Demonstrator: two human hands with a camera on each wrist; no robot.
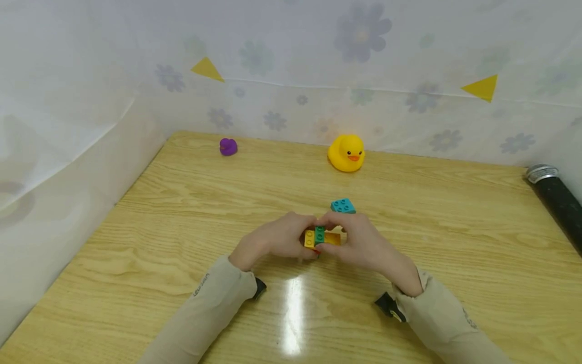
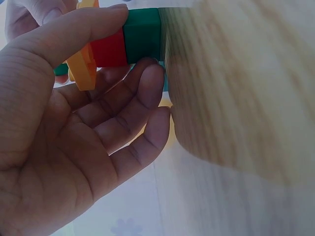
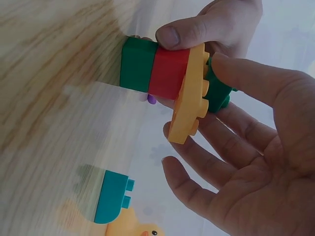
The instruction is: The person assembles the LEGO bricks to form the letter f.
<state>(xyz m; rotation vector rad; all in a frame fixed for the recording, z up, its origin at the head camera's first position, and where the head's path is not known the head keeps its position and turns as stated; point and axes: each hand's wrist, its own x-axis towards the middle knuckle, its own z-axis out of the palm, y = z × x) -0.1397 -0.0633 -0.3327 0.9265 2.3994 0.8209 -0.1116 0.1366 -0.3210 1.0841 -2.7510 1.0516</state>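
Note:
Both hands meet around a small stack of toy building bricks. A green brick (image 3: 139,64) forms its base at the tabletop, with a red brick (image 3: 169,73) on it. A long yellow brick (image 3: 188,98) lies across the red one and slants. At its studs is a second, smaller green brick (image 1: 320,235). My left hand (image 1: 288,235) grips the lower stack, thumb over the red brick and fingers behind. With thumb and fingers, my right hand (image 1: 359,240) pinches the upper green brick. Beyond the hands sits a teal brick (image 1: 343,206), studs up.
A large yellow rubber duck (image 1: 346,154) stands toward the back of the wooden table (image 1: 182,212), and a small purple duck (image 1: 228,146) is at back left. A black microphone (image 1: 556,202) lies along the right edge. Floral white sheeting (image 1: 291,60) hangs behind.

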